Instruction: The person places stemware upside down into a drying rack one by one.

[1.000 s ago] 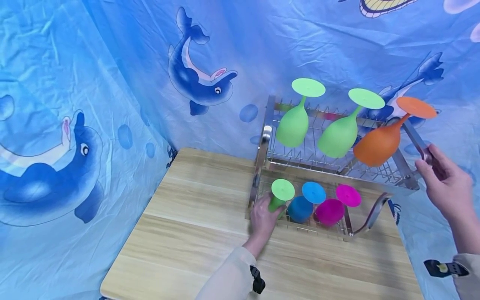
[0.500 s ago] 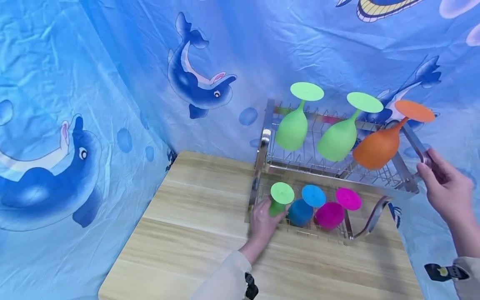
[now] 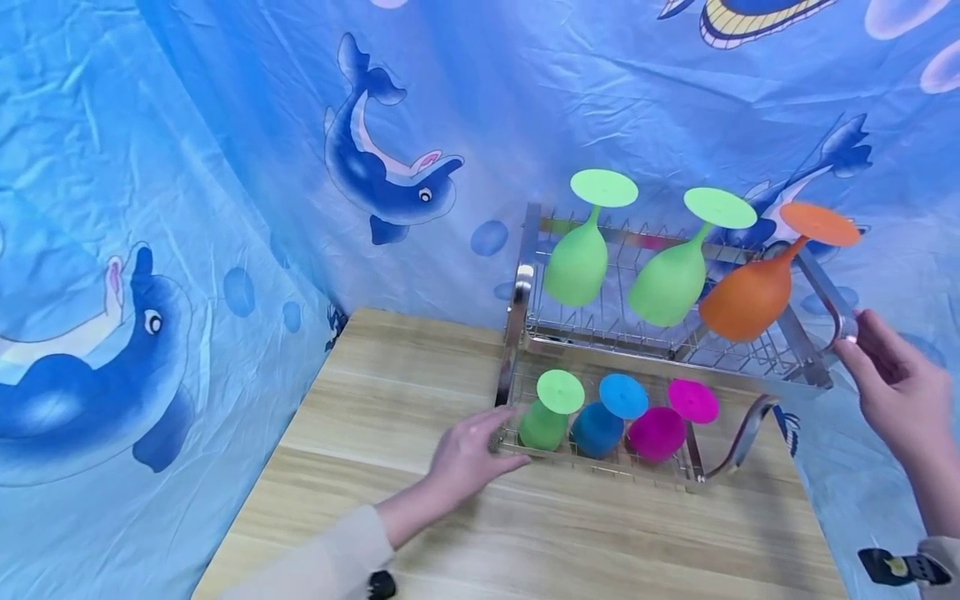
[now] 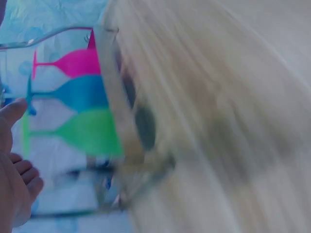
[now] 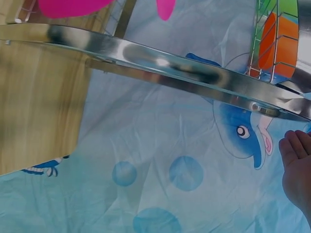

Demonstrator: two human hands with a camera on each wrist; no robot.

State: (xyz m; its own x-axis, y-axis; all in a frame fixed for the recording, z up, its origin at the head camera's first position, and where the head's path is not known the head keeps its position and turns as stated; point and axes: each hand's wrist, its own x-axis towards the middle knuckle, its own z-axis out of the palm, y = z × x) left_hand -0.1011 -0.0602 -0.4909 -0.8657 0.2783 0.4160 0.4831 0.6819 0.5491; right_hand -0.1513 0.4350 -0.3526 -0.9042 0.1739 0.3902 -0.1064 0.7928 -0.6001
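A two-tier metal dish rack [image 3: 637,360] holds upside-down plastic goblets. Along its lower tier stand a green goblet [image 3: 543,427], a blue goblet [image 3: 597,432] and a magenta goblet [image 3: 657,435]. My left hand [image 3: 467,454] is just left of the green one, thumb and fingers spread with nothing between them; the left wrist view, partly blurred, has this hand [image 4: 14,179] beside the goblet bases. At the rack's upper right side, my right hand [image 3: 907,392] grips the curved frame between thumb and fingers. The right wrist view catches only part of that hand [image 5: 297,174], below the metal frame [image 5: 160,63].
On the upper tier two green goblets, the left one [image 3: 576,265] and the middle one [image 3: 667,283], and an orange goblet [image 3: 746,296] lean upside down. The wooden table [image 3: 360,400] extends left and in front. A blue dolphin-print curtain [image 3: 247,150] hangs behind and at the sides.
My left hand has let go of the lower green goblet and moved left, its fingers spreading; the goblet stays on the rack. The right hand keeps its place on the frame.
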